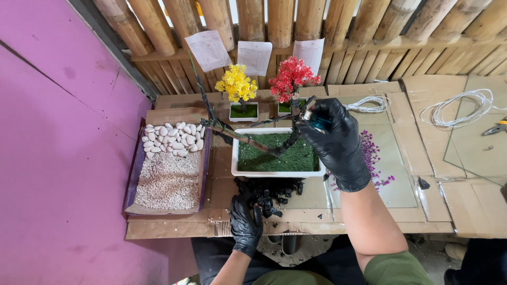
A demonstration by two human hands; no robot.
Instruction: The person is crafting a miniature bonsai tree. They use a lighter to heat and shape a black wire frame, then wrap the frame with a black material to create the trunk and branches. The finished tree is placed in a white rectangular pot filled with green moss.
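Observation:
My right hand (332, 140), in a black glove, is raised over the right end of a white rectangular pot (277, 172) lined with green artificial grass. It grips a small teal lighter-like object (318, 122) next to the bare dark trunk (292, 134) that stands in the pot. A long bare branch (211, 113) leans out to the left. My left hand (246, 224), also gloved in black, rests at the table's front edge among a pile of small black stones (270, 194).
A shallow purple tray (138, 163) at left holds white pebbles and fine gravel. Behind the pot stand a yellow mini tree (237, 84) and a red mini tree (292, 76). Purple blossoms (372, 158), white wire coils (458, 108) and pliers (495, 128) lie right, on glass and cardboard.

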